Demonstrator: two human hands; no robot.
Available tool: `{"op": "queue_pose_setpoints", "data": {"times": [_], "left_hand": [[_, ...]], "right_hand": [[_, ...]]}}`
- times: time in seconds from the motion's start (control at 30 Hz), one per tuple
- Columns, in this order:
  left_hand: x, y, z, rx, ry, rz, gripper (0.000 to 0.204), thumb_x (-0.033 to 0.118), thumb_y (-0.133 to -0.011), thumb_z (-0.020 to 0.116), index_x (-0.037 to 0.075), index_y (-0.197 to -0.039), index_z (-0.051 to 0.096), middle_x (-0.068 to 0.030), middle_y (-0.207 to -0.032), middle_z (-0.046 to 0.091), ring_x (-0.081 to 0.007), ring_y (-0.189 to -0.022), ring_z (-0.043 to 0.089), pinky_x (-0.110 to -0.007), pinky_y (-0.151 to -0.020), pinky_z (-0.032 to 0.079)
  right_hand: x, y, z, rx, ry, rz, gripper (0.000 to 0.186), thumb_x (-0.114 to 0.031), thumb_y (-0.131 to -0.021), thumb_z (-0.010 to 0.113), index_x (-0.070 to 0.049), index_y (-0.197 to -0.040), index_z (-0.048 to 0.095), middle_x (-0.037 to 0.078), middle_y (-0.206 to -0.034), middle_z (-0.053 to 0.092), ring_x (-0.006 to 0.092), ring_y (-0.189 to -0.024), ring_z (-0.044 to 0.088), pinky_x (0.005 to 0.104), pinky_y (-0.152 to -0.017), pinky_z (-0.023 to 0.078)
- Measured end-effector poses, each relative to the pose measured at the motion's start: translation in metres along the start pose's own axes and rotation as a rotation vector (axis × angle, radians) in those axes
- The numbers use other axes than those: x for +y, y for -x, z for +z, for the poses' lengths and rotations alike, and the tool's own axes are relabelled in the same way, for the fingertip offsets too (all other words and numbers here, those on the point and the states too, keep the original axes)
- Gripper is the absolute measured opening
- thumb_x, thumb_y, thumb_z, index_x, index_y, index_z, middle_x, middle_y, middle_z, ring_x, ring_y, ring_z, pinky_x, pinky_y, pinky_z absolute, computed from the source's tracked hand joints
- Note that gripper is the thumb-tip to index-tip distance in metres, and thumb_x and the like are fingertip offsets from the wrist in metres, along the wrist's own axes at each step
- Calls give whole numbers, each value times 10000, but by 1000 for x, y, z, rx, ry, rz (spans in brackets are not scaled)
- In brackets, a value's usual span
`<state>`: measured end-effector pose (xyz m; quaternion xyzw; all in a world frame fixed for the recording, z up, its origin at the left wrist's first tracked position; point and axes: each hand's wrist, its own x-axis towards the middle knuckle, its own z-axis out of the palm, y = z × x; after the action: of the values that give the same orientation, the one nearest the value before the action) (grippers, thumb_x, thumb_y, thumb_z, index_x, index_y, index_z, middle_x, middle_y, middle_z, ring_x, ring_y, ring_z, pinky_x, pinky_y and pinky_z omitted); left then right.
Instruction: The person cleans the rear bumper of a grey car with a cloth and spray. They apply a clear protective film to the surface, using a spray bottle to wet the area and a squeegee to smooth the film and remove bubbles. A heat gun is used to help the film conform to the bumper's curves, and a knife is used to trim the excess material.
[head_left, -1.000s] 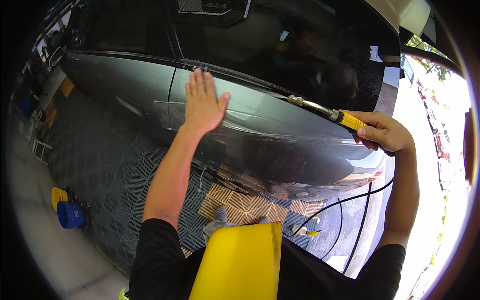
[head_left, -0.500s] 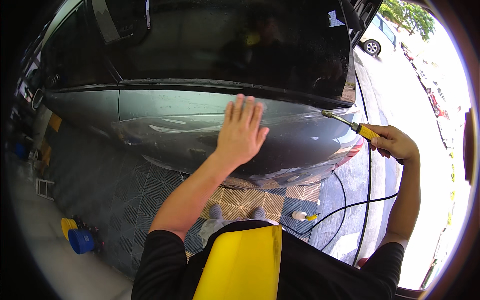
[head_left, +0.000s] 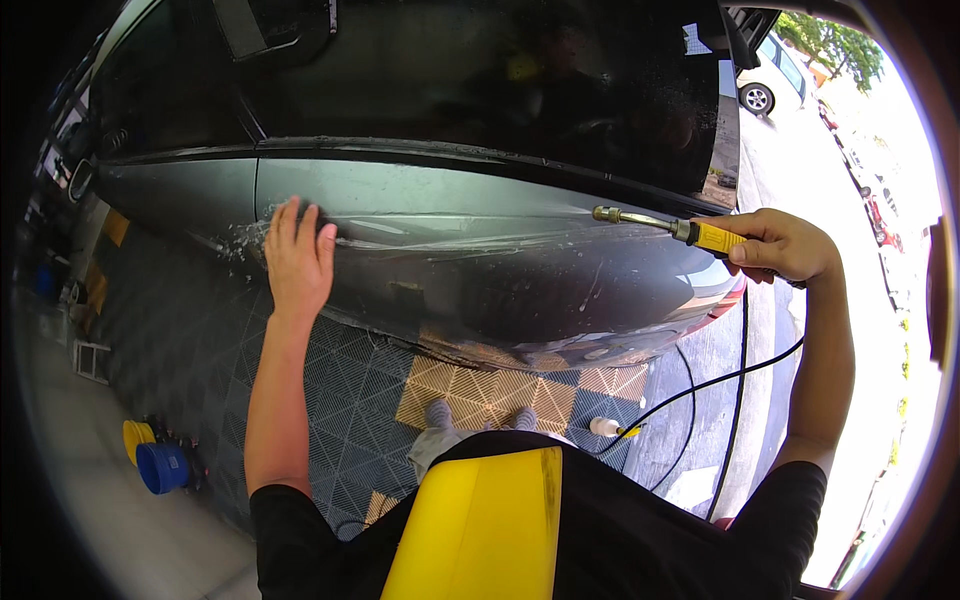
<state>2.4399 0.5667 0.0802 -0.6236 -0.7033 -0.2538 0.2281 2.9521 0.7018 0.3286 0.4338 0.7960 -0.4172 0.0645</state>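
Observation:
My right hand [head_left: 785, 245] is closed round the yellow handle of a spray wand [head_left: 708, 238]. Its curved metal nozzle points left along the car's grey side panel [head_left: 480, 290], with a fine jet at the tip. My left hand [head_left: 300, 262] lies palm-down at the panel's left part, near a vertical seam, fingers stretched and slightly apart. Water drops splash just left of its fingers. A clear wet film [head_left: 460, 240] with wrinkled, shiny edges lies on the panel between both hands; whether my left fingers touch its edge cannot be made out.
Dark car windows [head_left: 430, 80] rise above the panel. A black hose [head_left: 690, 385] loops at the right, beside a white bottle with yellow top [head_left: 606, 427] on the tiled mat [head_left: 480, 395]. Blue [head_left: 163, 468] and yellow buckets [head_left: 137, 438] stand lower left. Another car [head_left: 770, 80] is outside.
My left hand has slid left along the panel, with water now splashing by it. The wand's nozzle has come a little left and now gives a fine jet.

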Motion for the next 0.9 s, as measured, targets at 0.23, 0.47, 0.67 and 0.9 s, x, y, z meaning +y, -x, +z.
{"op": "queue_pose_setpoints", "data": {"times": [0.23,0.47,0.67,0.9], "left_hand": [[134,-5,4,108,148,378,301,92,-864,673,25,-1154,626,-109,-1043,595,-287,-965,585,-424,-848,485],[125,-13,-14,-1,286,445,172,-30,-881,567,0,-1048,545,-172,-976,559,-365,-891,556,-465,-779,463],[129,-22,-9,28,85,600,251,48,-890,615,18,-1123,530,-157,-928,535,-342,-835,537,-438,-752,451],[165,-9,-7,58,35,582,244,61,-856,636,24,-1097,628,-96,-1019,597,-253,-913,593,-367,-786,506]], "right_hand": [[-11,-2,-14,-169,67,45,508,-325,-973,585,-107,-1430,538,24,-759,615,73,-536,534,224,-457,427],[30,12,0,-210,-54,-164,503,-335,-999,558,-102,-1442,512,20,-785,592,73,-576,534,231,-477,432],[37,9,2,-164,20,-125,522,-359,-998,557,-125,-1460,496,10,-803,593,76,-576,526,231,-506,434],[76,49,0,-29,73,-18,525,-311,-988,575,-126,-1472,488,57,-756,639,104,-525,556,246,-495,469]]}}
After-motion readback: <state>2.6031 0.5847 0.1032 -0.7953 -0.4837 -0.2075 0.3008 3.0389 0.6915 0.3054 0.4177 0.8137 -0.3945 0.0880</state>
